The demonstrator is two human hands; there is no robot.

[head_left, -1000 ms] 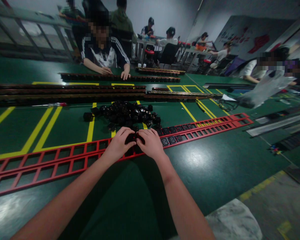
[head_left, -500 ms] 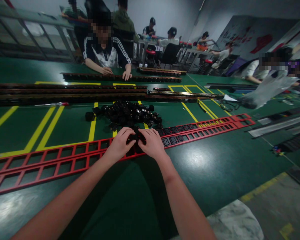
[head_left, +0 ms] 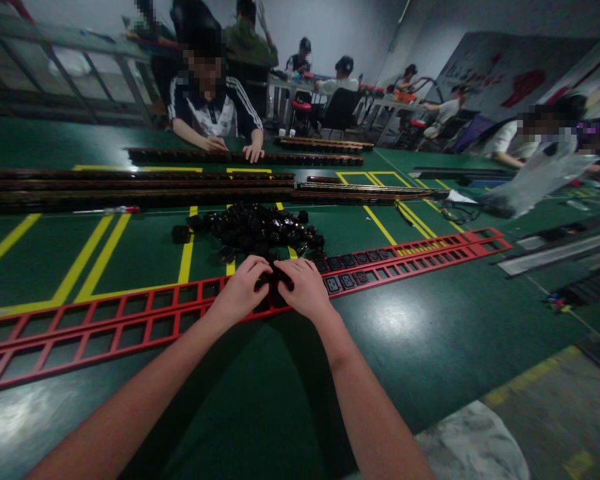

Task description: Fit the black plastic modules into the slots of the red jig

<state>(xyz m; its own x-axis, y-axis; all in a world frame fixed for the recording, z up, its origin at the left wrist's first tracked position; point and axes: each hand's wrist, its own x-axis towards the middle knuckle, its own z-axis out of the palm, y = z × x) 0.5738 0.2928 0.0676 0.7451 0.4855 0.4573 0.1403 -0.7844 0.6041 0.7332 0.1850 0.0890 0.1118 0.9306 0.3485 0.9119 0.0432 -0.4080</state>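
A long red ladder-like frame (head_left: pixel 173 325) with two rows of slots lies slantwise across the green table. Over its middle, my left hand (head_left: pixel 244 287) and my right hand (head_left: pixel 303 283) face each other with curled fingers. Between the fingertips shows a small black part (head_left: pixel 274 291), mostly hidden, and both hands are closed on it. To the right of my right hand, several square black pieces (head_left: pixel 347 280) sit in slots of both rows. Just beyond my hands lies a heap of similar black pieces (head_left: pixel 260 227).
Long dark strips (head_left: pixel 180 187) run across the table behind the heap, with a red-handled tool (head_left: pixel 130 210) near them. Across the table a co-worker's hands (head_left: pixel 253 152) rest by another dark strip (head_left: pixel 305 159). A clear plastic bag (head_left: pixel 535 180) lies at the right.
My hands stay at the same spot on the red frame, with only a slight shift of the fingers. The view has moved very slightly.
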